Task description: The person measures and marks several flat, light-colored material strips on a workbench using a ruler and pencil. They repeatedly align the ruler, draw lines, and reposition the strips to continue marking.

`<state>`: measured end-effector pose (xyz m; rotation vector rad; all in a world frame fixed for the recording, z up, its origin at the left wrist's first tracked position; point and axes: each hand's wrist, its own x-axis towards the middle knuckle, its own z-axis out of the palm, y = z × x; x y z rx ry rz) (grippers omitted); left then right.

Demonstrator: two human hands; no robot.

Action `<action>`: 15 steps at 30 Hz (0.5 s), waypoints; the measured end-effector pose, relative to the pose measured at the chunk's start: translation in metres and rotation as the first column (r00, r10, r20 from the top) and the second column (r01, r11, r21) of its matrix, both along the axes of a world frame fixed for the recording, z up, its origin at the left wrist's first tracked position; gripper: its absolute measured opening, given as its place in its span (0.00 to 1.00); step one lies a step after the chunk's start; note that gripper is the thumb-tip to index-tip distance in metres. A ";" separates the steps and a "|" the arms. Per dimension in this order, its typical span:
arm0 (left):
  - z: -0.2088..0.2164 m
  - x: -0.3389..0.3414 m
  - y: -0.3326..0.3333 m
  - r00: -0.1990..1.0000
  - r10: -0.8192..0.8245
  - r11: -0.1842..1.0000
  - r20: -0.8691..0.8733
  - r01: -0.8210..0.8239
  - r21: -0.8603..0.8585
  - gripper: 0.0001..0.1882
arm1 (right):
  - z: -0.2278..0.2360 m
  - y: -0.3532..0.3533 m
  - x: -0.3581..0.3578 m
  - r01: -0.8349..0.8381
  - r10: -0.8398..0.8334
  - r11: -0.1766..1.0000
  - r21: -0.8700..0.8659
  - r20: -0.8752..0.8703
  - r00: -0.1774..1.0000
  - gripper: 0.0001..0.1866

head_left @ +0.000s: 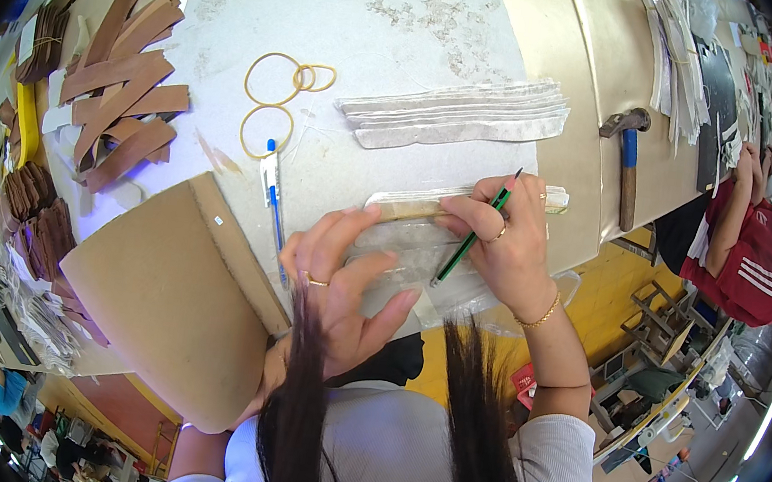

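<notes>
Lying between both hands at the desk (561, 42), a pale strip bundle (409, 209) was touched by the left hand (334, 278), fingers apart, and the right hand (508, 241), fingers clamped on a green pencil (458, 253). Probably light and pliable, it was best held at both ends.
</notes>
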<state>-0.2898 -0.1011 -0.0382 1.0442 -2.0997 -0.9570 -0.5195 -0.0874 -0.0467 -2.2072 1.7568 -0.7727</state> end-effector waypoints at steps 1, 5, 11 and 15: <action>0.000 0.001 -0.002 1.000 -0.008 1.000 -0.013 0.008 0.019 0.26 | -0.001 0.000 0.000 0.004 -0.004 1.000 0.001 -0.004 1.000 0.16; -0.004 -0.001 -0.004 0.992 0.021 0.995 -0.127 -0.008 0.099 0.24 | 0.002 -0.002 0.002 -0.009 0.009 1.000 0.007 -0.016 1.000 0.14; -0.011 -0.002 -0.004 0.987 -0.056 0.992 -0.153 0.072 0.101 0.26 | -0.002 0.003 0.001 0.002 -0.001 1.000 0.025 -0.058 0.998 0.14; -0.010 -0.004 -0.003 0.994 -0.045 0.996 -0.099 0.052 0.070 0.28 | 0.001 0.003 0.007 0.036 -0.036 0.999 0.000 -0.090 0.995 0.14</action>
